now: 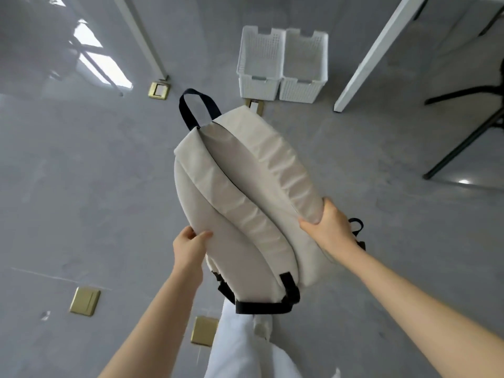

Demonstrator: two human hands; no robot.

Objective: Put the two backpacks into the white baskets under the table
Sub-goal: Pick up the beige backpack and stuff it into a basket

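A cream backpack [240,192] with dark straps and a dark top loop hangs in the air in front of me, its top pointing away toward the baskets. My left hand [189,248] grips its lower left edge. My right hand [327,227] grips its right side. Two white lattice baskets stand side by side on the grey floor beyond the bag, the left basket [259,87] and the right basket [302,90]; both look empty. Only one backpack is in view.
White table legs slant at the left [141,36] and right [376,53] of the baskets. Black chair legs [469,132] spread at the far right. Brass floor plates [84,300] dot the floor. My white trousers [240,350] show at the bottom.
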